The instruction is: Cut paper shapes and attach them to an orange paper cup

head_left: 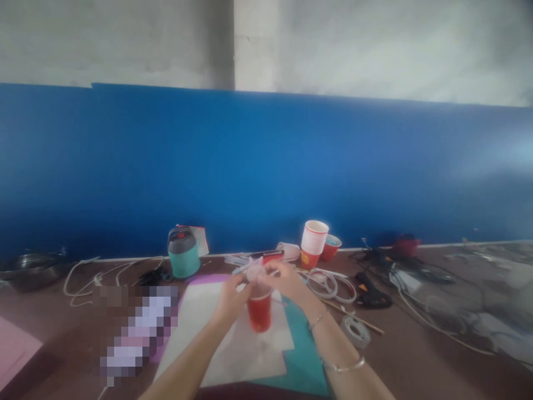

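A red cup (260, 314) stands upright on white sheets of paper (208, 322), below my two hands. Above its rim is a pale, translucent pinkish piece (255, 272), blurred in outline. My left hand (234, 294) has its thumb and fingers closed on the left side of this piece. From the right, my right hand (285, 279) pinches the same piece, with its fingers bent over it. The fingertips partly cover the piece and the cup's rim.
Behind stand a teal container (184, 260), stacked paper cups (314, 241) and another red cup (332, 248). To the right lie a tape roll (355, 331), a thin stick, coiled tubing (322, 284), a black glue gun (373, 291) and cables. A metal bowl (31, 269) is far left.
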### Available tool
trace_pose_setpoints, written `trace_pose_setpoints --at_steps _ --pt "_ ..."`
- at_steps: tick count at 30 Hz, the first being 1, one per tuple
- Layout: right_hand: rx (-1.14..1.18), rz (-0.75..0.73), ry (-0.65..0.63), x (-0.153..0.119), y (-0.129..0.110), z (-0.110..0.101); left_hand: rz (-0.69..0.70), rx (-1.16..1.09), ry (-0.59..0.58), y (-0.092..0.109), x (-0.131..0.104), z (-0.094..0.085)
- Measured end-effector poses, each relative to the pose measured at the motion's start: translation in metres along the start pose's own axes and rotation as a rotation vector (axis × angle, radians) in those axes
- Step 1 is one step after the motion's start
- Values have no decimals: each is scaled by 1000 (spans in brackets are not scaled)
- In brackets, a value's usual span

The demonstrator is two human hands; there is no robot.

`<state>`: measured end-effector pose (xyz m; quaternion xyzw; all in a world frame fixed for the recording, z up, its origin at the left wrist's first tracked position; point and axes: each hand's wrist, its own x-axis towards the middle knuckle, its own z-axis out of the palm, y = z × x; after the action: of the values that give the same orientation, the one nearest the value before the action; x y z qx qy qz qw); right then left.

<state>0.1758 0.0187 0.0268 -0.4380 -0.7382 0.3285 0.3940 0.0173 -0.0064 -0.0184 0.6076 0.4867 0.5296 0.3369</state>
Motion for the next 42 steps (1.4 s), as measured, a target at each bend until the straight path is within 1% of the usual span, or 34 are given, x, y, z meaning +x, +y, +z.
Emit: trace_pose_setpoints --at_steps 3,7,12,16,20,25,30,42 --pt "8 -28 10 0 1 4 21 39 16 -2 1 -1" --pt "-1 -70 35 0 2 8 56 116 69 -6 2 -3" --pt "3 -123 31 0 7 10 98 178 115 -9 2 -3" --pt "23 -171 32 1 9 10 105 207 144 -9 2 -3" --pt "6 -131 -8 2 11 10 98 206 140 -10 3 -3" --pt "-13 -88 25 2 15 12 87 201 120 -10 4 -4" --pt "0 -70 2 2 15 10 109 199 69 -6 4 -8" --pt "25 -58 -21 1 10 10 183 240 102 -7 3 -6"
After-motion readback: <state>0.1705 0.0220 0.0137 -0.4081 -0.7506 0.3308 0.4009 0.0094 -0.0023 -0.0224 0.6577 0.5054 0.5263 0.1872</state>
